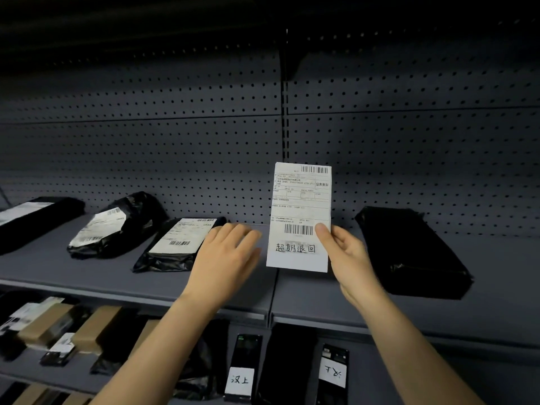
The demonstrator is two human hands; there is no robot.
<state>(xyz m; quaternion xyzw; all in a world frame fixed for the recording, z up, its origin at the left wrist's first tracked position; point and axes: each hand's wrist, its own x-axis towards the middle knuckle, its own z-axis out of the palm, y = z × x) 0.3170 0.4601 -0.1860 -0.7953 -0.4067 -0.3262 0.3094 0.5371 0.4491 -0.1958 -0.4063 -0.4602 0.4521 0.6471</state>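
label (301, 217) pinched in R hand (347, 255), upright

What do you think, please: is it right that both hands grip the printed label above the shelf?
No: in the head view only the right hand pinches the printed label above the shelf; the left hand is open beside it, apart.

Matt white paper label (301, 217), glossy crinkled black plastic parcels (178, 244) (film bags), matt perforated metal backboard (175, 135)
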